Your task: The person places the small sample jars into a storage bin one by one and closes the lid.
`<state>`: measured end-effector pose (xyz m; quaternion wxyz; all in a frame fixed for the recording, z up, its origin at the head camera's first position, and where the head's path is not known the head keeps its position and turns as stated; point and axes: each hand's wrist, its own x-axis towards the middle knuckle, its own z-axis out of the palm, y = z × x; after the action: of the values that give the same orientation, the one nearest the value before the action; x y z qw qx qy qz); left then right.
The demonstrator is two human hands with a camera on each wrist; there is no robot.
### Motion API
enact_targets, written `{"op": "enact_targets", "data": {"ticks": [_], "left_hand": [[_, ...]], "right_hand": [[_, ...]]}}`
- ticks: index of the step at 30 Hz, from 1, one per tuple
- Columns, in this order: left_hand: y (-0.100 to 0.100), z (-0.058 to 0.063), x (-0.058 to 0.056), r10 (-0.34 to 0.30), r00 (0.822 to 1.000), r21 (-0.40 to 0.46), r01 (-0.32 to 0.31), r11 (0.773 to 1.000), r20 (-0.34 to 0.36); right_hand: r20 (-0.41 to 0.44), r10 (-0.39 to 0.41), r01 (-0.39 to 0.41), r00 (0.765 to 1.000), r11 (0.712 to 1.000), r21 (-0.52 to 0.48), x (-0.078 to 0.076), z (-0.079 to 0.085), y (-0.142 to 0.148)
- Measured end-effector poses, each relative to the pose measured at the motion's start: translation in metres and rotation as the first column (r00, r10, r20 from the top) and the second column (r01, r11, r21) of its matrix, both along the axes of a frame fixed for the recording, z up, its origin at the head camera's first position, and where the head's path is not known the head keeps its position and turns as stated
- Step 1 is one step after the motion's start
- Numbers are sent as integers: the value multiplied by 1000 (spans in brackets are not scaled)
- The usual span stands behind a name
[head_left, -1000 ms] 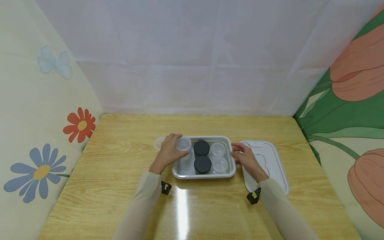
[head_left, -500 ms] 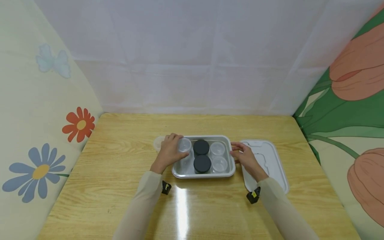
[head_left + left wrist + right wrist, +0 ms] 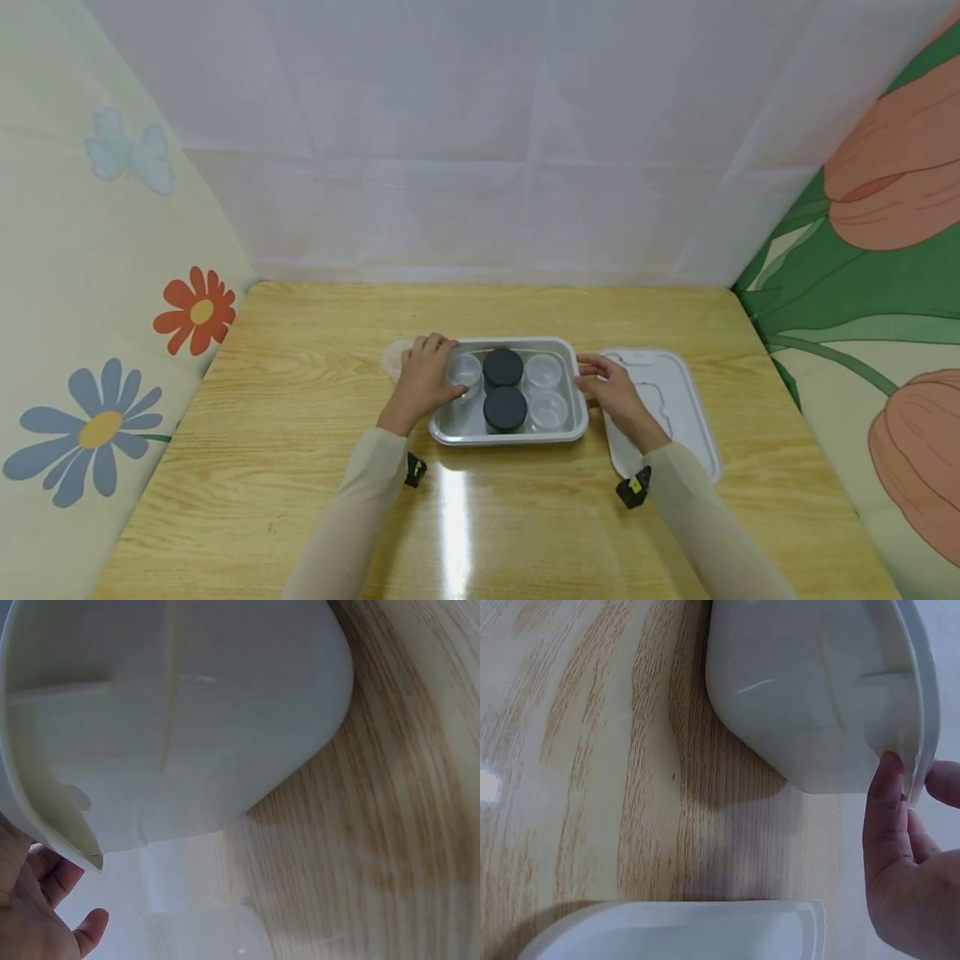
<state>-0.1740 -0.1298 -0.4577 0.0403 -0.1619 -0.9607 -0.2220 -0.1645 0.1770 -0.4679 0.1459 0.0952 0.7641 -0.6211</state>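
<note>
A grey-white plastic box [image 3: 510, 437] stands on the table. Inside it, two round black-topped containers [image 3: 505, 409] stand in the middle, with two clear round cups [image 3: 548, 409] at the right. Another clear cup [image 3: 467, 367] sits at the box's back left. My left hand [image 3: 422, 379] arches over the left rim beside that cup, thumb reaching inside and fingers spread at the back corner; in the left wrist view the hand [image 3: 37, 907] is partly hidden by the box. My right hand [image 3: 915, 870] pinches the box's right rim between thumb and fingers.
A white rectangular lid [image 3: 678, 392] lies on the table right of the box, partly under my right forearm. At the left, behind my left hand, lies a translucent round lid [image 3: 393, 359]. The wooden table [image 3: 525, 533] ends against a white cloth [image 3: 480, 208].
The left clear cup has gone down into the box and slightly right, out of my left hand's grip. My left thumb has drawn back a little. The right hand has stayed on the rim.
</note>
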Motion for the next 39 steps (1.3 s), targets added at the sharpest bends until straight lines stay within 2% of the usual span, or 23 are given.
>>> {"op": "enact_targets", "data": {"ticks": [5,13,19,30,36,39], "left_hand": [[-2,-2,0,-12,1000,4,12,1000,-21],[-9,-2,-2,-11,1000,146,12,989,-7],[-15,-2,-2,-3,1000,206,0,978,11],[-34,6,-1,68,995,267,-84,960,69],[-49,5,-3,102,991,294,-122,948,84],[-56,5,-3,130,984,309,-161,937,119]], "right_hand": [[-2,-3,3,1000,1000,-1,-1,1,-1],[-7,11,-11,1000,1000,4,1,3,1],[-3,10,-10,1000,1000,10,1,1,1],[-9,8,-8,1000,1000,6,1,2,0],[-21,18,-18,1000,1000,5,1,2,0],[-18,19,-19,1000,1000,7,2,2,0]]}}
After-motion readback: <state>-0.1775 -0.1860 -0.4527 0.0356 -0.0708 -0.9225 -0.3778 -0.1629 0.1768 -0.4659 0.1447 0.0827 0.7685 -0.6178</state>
